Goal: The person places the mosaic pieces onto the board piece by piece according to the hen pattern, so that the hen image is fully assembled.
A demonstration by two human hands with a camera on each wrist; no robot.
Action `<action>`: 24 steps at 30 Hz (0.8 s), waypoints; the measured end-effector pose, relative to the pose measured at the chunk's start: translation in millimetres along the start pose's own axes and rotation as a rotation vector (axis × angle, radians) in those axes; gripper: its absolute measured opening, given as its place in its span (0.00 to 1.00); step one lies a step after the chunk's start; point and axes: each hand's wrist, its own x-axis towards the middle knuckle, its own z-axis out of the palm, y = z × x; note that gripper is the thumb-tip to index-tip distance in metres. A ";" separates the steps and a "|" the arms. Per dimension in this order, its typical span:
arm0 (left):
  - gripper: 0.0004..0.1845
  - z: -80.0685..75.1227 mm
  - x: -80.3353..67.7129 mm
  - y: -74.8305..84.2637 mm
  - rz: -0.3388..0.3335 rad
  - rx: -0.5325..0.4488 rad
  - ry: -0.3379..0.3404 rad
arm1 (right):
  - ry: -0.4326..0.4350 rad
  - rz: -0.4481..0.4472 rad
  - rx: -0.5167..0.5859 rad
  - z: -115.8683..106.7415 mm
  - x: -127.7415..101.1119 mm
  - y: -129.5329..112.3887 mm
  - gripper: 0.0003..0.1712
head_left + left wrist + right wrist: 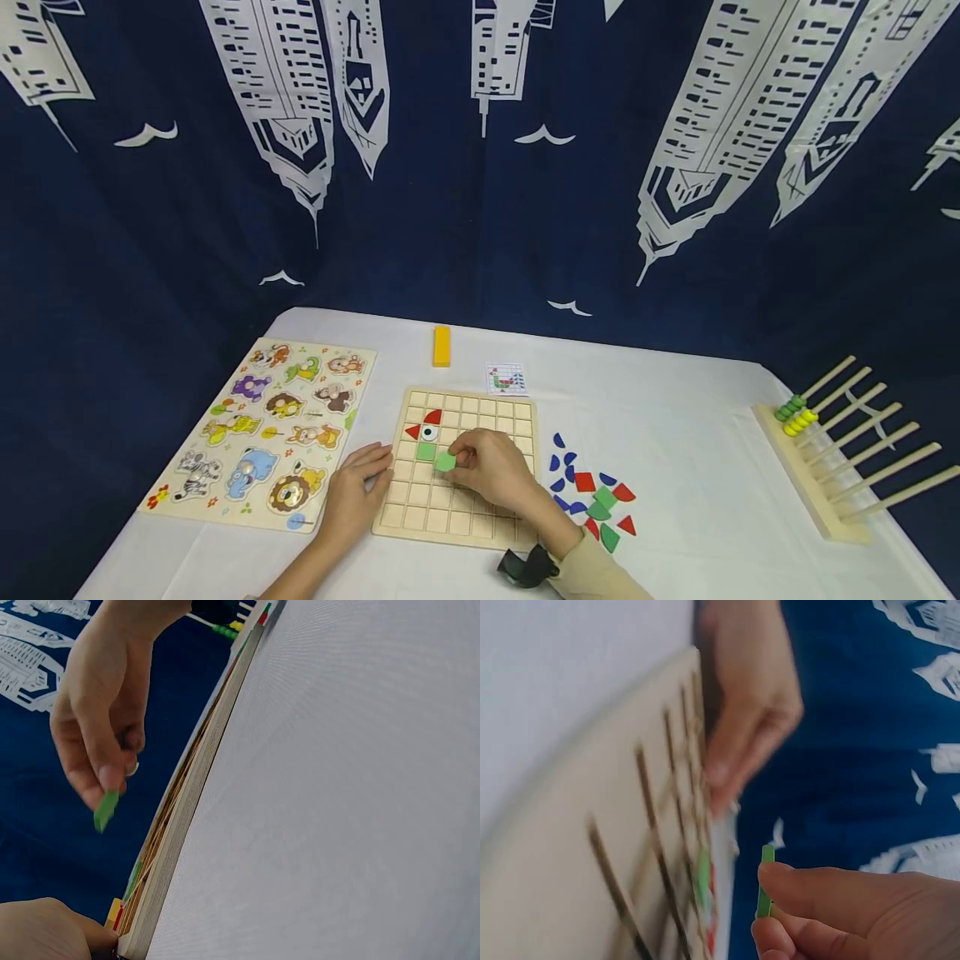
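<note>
- Right grip [489, 468]: nearly closed, my thumb and fingertips pinching a green square tile [446, 462]; both wrist views show the tile raised clear of the surface.
- Left grip [354, 493]: relaxed, holding no tile, my fingers touching the left edge of the wooden grid board [417, 517].
- Position: in the head view the pinched tile appears just right of a laid green square [426, 452], above the board.
- Technique: to seat such a tile well, I judge it best to level it, match its sides to the grid lines, lower it straight down and release only when it lies flat.
- Steadying: light pressure from my left fingers should keep the board from sliding; a tilted tile might catch on a line or nudge its neighbour.
- Reference: the printed pattern card [507, 379], beyond the board's far edge, shows a bird of coloured shapes for checking the cell.
- Materials: the board is pale wood, ruled into squares; the tile looks thin, rigid and smooth.
- Shapes: a red quarter-circle [433, 417], a red triangle [413, 432] and a round-eyed white tile [429, 433] occupy cells; blue half-discs [557, 463] lie right of the board on the white-covered table [697, 467].
</note>
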 end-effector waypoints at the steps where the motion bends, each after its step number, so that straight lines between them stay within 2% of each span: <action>1: 0.13 0.2 -0.1 0.0 0.000 0.002 0.001 | -0.008 -0.004 -0.001 5.3 2.2 -3.2 0.11; 9: 0.13 0.8 -0.4 -2.5 0.022 0.012 0.005 | -0.007 0.001 -0.035 33.6 12.6 -9.5 0.11; 24: 0.13 -0.2 0.6 0.8 0.016 0.014 -0.009 | 0.001 -0.010 0.014 39.6 13.9 -7.1 0.10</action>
